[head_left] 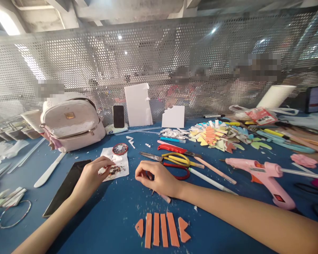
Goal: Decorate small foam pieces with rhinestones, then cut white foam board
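My left hand (95,173) reaches over a small white paper sheet (123,163). Its fingertips come together beside a little heap of dark and orange bits (116,170); anything between them is too small to make out. In front of the scissors (176,159) with yellow and red handles, my right hand (159,178) is curled with thumb and fingers together, their contents hidden. A pinkish stick (164,198) pokes out below it. Nearest me, several orange strips (163,230) lie side by side between a rounded orange piece (139,228) and a notched orange piece (184,229).
A dark phone (69,187) lies by my left forearm, with a pale backpack (71,121) behind. A red-rimmed round dish (120,149) touches the paper. To the right are a pink glue gun (265,176), a red-handled knife (172,148) and a pile of coloured scraps (214,135).
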Demonstrator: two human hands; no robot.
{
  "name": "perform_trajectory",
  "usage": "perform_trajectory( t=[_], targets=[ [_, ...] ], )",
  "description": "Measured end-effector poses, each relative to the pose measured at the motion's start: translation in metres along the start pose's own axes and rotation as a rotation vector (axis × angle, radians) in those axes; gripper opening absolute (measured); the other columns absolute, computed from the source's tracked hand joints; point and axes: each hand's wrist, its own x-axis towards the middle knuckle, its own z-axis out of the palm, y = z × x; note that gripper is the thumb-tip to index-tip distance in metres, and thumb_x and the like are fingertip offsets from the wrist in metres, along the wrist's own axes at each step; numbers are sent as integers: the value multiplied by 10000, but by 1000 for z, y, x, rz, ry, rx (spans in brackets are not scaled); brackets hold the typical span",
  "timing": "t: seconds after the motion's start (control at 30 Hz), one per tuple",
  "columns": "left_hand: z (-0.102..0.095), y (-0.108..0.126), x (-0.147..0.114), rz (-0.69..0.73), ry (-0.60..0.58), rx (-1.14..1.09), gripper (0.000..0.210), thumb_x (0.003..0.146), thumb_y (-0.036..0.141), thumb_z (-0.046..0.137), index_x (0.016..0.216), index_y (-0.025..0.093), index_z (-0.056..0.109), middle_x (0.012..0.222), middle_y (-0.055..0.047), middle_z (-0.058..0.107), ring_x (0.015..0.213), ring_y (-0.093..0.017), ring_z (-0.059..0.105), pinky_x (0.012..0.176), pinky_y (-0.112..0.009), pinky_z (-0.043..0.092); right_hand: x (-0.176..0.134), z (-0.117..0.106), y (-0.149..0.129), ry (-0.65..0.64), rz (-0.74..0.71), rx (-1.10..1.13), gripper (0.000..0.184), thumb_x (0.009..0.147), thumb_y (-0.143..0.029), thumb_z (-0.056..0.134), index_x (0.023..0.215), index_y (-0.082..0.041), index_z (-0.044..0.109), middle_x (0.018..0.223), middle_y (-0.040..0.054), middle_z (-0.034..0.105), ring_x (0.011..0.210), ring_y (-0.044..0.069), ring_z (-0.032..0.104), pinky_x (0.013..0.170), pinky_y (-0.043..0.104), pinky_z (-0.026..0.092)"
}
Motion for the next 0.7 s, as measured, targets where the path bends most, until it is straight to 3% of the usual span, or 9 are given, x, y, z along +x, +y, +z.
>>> perform_trajectory(
  t=[0.47,0.7],
  targets=[
    [4,-4,-2,-107,-4,-145,187,823,276,617,857,235,796,939,-49,799,858,-239,742,784,-335,559,0,1,1,2,-17,-20,61,950,-200,598,892,-203,618,848,-1,607,686,112,540,626,229,427],
    [5,-1,-3,-213,1,-237,170,805,308,645,828,233,796,879,-40,826,826,-257,770,755,-344,604,0,1,2,0,-15,-32,58,946,-186,600,893,-203,618,851,-2,610,685,108,542,630,224,427]
  ],
)
